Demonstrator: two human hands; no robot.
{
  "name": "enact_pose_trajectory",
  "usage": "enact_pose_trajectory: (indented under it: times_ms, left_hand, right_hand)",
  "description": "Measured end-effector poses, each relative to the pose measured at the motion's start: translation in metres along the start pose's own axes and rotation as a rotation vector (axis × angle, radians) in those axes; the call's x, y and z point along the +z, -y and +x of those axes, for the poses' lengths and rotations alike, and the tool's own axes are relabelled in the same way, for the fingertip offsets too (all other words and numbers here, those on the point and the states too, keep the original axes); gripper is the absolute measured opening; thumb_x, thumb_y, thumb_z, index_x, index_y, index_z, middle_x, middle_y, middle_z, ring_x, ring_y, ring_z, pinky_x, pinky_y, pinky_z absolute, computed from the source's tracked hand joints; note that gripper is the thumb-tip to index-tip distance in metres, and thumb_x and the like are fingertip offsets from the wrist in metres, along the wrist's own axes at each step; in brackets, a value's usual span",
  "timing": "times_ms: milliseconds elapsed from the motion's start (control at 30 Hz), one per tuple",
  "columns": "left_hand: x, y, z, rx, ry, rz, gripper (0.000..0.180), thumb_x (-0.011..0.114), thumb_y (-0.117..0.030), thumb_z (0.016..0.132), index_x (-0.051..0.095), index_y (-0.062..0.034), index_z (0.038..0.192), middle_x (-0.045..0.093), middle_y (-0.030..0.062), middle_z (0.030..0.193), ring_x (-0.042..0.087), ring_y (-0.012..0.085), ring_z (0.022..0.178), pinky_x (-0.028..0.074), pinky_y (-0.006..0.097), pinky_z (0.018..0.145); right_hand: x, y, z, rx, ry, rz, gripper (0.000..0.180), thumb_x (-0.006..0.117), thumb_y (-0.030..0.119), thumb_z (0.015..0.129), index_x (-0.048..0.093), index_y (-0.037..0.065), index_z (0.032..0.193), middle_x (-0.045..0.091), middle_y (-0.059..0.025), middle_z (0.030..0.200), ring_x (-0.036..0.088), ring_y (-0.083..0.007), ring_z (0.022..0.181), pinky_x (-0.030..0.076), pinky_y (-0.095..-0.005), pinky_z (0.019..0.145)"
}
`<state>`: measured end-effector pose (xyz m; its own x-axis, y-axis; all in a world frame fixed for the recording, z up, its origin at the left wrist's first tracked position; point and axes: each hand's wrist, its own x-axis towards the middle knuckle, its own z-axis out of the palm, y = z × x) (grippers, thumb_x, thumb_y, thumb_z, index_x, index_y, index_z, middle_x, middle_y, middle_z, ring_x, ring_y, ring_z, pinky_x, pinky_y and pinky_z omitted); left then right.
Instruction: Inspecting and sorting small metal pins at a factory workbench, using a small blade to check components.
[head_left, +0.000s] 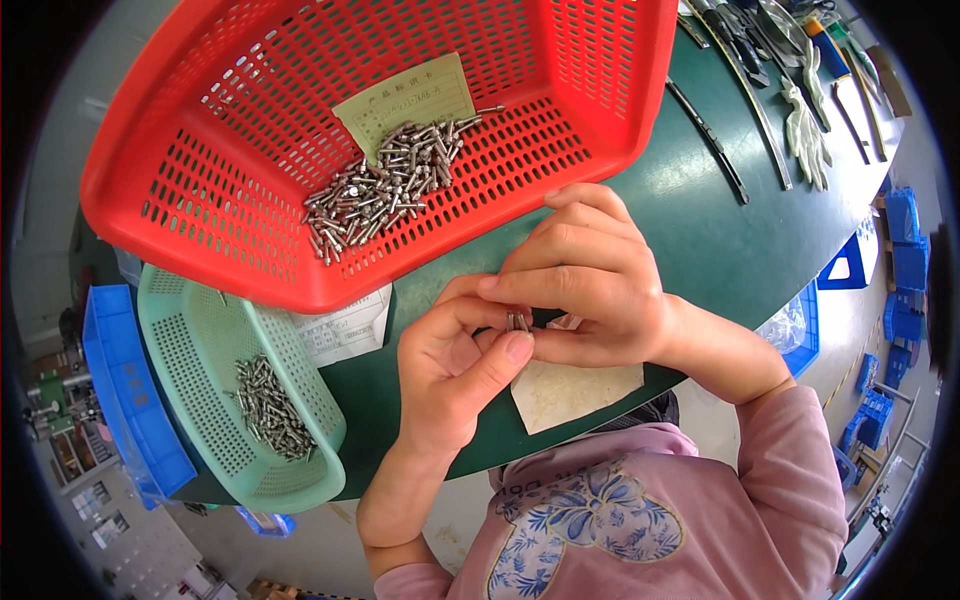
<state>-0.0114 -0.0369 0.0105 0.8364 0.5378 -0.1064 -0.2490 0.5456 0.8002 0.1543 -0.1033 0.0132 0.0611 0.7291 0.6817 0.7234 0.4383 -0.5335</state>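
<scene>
Both my hands meet above the green table, in front of the red basket. Between the thumb and fingers of my left hand [455,355] are a few small metal pins [517,321], seen end-on and partly covered. My right hand [590,275] is closed in against them, thumb and forefinger touching the left fingers; what it holds, if anything, is hidden. A heap of similar metal pins [390,185] lies in the red basket [240,240] with a yellowish paper card [410,95]. More pins [270,410] fill part of the pale green basket [215,440] at the left.
A beige paper sheet [580,390] lies under my hands at the table [720,270] edge. Printed paper [350,325] sits between the baskets. A blue bin [130,380] stands far left. White gloves [803,130], a dark strip-like tool [708,140] and other tools lie at the far right.
</scene>
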Motion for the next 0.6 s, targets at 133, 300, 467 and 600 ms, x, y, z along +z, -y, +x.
enact_pose_trajectory:
  times_ms: [133,300,467,600]
  left_hand:
    - [0.0019,-0.0011,-0.0012,-0.003,-0.019,0.010,0.012,0.061,0.007,0.081,0.057,0.0059,0.092,0.050,0.0098,0.109,0.055,0.0146,0.095,0.048,0.027,0.082]
    - [0.0013,-0.0003,-0.0005,0.015,-0.004,0.030,0.012,0.061,0.007,0.081,0.057,0.0062,0.093,0.050,0.0098,0.109,0.055,0.0144,0.094,0.048,0.027,0.082]
    - [0.0016,-0.0005,-0.0004,0.027,-0.005,0.043,0.012,0.061,0.007,0.081,0.057,0.0064,0.093,0.049,0.0099,0.109,0.054,0.0143,0.094,0.047,0.027,0.082]
    - [0.0025,-0.0007,-0.0002,0.028,-0.005,0.043,0.012,0.061,0.006,0.081,0.057,0.0063,0.093,0.050,0.0099,0.108,0.054,0.0141,0.094,0.047,0.026,0.082]
  right_hand:
    - [0.0000,0.0007,0.0005,-0.003,-0.004,0.003,0.033,0.076,0.021,0.065,0.069,0.008,0.094,0.061,-0.0006,0.077,0.055,-0.0160,0.066,0.039,-0.0379,0.086]
    - [-0.0007,0.0001,0.0001,-0.002,0.006,0.000,0.033,0.076,0.024,0.065,0.069,0.008,0.093,0.061,-0.0005,0.078,0.055,-0.0160,0.066,0.039,-0.0378,0.086]
    - [-0.0010,0.0001,0.0008,-0.002,0.006,0.000,0.033,0.077,0.023,0.065,0.069,0.008,0.093,0.061,-0.0006,0.078,0.056,-0.0161,0.066,0.039,-0.0375,0.085]
    - [-0.0011,0.0000,0.0005,0.003,0.008,-0.005,0.033,0.077,0.023,0.065,0.069,0.008,0.093,0.061,-0.0006,0.078,0.056,-0.0161,0.067,0.039,-0.0375,0.085]
